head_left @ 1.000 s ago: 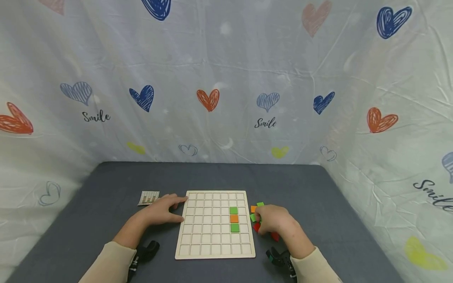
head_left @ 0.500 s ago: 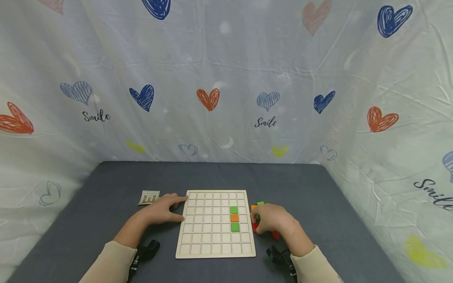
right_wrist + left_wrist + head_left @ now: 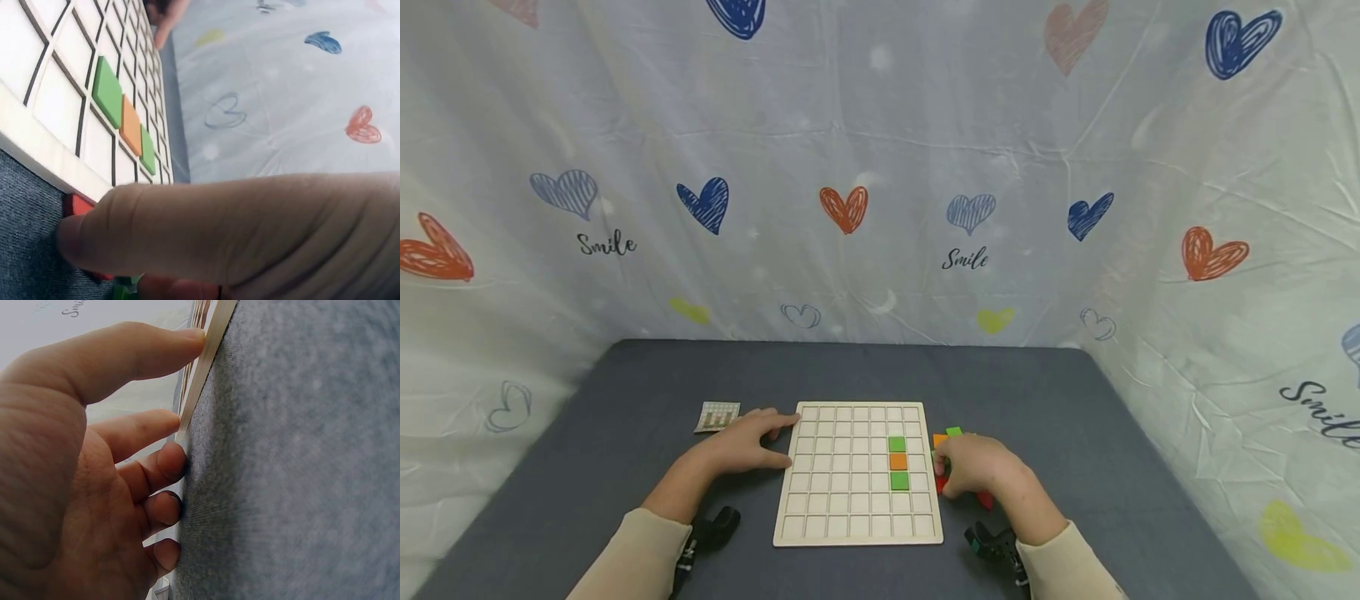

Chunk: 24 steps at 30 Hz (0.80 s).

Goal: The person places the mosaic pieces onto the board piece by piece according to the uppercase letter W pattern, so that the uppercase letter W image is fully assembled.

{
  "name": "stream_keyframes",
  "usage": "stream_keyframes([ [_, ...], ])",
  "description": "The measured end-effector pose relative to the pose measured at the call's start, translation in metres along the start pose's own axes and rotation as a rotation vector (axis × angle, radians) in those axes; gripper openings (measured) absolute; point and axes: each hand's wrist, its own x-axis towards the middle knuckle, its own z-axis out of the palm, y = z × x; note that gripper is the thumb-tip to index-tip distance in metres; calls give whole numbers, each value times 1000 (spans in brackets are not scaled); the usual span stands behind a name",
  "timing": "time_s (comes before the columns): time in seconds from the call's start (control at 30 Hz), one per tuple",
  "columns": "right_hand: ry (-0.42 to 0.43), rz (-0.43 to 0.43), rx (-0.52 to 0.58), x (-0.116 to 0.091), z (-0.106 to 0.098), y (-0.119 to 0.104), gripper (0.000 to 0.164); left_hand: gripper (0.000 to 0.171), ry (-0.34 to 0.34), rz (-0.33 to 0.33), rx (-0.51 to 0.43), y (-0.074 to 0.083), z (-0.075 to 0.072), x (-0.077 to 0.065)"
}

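A pale wooden grid board (image 3: 838, 504) lies flat on the table. Three square tiles sit in one column of it: a green tile (image 3: 897, 444), an orange tile (image 3: 898, 461) and a lower green tile (image 3: 899, 481). My left hand (image 3: 741, 443) rests its spread thumb and index finger against the board's left edge; its other fingers bend loosely in the left wrist view. At the board's right edge, my right hand (image 3: 977, 465) bends its fingers over loose tiles. Its thumb (image 3: 125, 234) partly covers a red tile (image 3: 78, 205); whether it pinches a tile is hidden.
Near the right hand lie a loose orange tile (image 3: 940, 439), a loose green tile (image 3: 953, 432) and a red piece (image 3: 985, 499). A small printed card (image 3: 718, 415) lies beyond the left hand. A heart-patterned curtain (image 3: 880, 167) hangs behind the dark table (image 3: 647, 383).
My right hand has shifted slightly left toward the board, covering a loose green tile, and a red tile now lies closer to the board's edge. The left hand stays in place.
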Motion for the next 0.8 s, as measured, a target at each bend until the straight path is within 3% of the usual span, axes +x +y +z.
stream_keyframes([
  [0.33,69,-55,41,-6,-14,-3,20,76,3,-8,-7,-1,0,0],
  [0.6,118,-192,-1,-13,-20,-17,18,76,3,3,-7,-2,1,0],
  [0.8,106,-273,8,-15,-14,-29,19,76,7,8,0,-3,1,0],
])
